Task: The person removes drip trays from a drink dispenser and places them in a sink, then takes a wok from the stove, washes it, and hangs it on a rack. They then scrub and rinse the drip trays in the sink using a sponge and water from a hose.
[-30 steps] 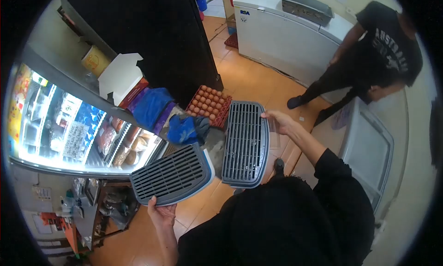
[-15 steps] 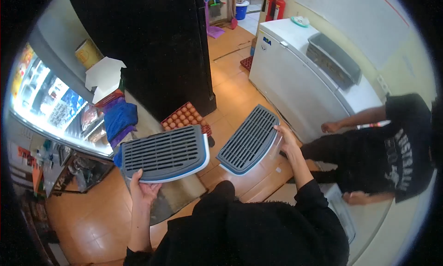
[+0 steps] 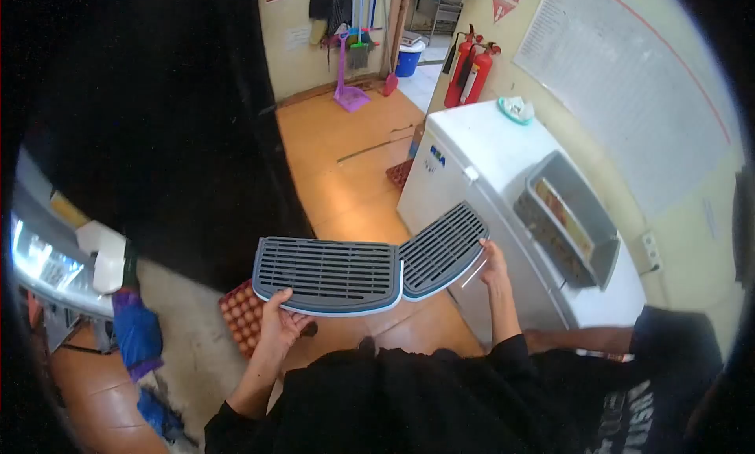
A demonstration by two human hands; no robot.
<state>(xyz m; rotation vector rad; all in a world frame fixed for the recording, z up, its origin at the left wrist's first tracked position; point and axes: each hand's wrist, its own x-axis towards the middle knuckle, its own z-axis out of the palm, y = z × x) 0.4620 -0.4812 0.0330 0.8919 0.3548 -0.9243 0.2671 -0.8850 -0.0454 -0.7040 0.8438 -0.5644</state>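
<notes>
A blue cloth (image 3: 138,332) lies at far left, with eggs (image 3: 242,316) beside the dark panel (image 3: 157,116). My left hand (image 3: 285,322) grips the left slatted tray (image 3: 329,273) by its near-left edge, thumb on top, fingers curled beneath. To its right, my right hand (image 3: 495,267) has its fingers closed on the outer right edge of the right slatted tray (image 3: 443,249). Both trays are in the air above the orange floor (image 3: 346,163), beside the front of the white freezer (image 3: 472,135), where a grey bin (image 3: 539,230) rests near the front edge. At lower right is a co-worker's sleeve (image 3: 676,336).

Held from one side each, the trays call, I judge, for firm thumbs, level wrists, elbows tucked clear of my neighbor and inner ends that do not scrape.

The left tray is dark gray, its slots in long rows, its curved near side trimmed white and blue, lying nearly flat. The right one matches, slanting toward the far right. Whether their inner ends touch, I cannot tell.
</notes>
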